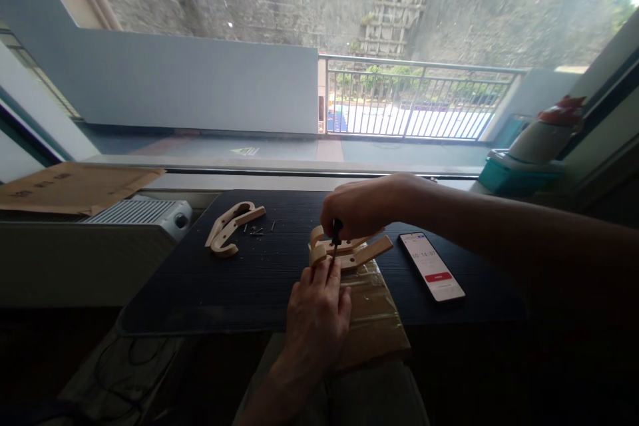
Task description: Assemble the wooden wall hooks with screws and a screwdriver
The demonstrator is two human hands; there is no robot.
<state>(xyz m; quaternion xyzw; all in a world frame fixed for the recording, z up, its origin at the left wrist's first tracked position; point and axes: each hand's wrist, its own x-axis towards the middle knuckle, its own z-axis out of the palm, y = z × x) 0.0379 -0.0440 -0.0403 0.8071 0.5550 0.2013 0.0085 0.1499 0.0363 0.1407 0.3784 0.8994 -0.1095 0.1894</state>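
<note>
My right hand [357, 203] is closed around the dark handle of a screwdriver [337, 231], its shaft pointing down. Below it, a pale wooden hook [367, 254] with a curled end lies on a tape-wrapped cardboard piece [379, 326]. A second similar wooden hook lies just behind, partly covered by my right hand. My left hand [319, 309] presses its fingers together against the curled end of the front hook, close to the screwdriver's tip. What the tip meets is hidden by those fingers.
Two more wooden hooks [232, 229] lie on the dark table [200, 299], beside several loose screws [257, 231]. A phone [432, 267] showing a timer is right of the cardboard. A brown paper envelope [74, 188] rests at far left; a teal box [516, 172] stands at the window.
</note>
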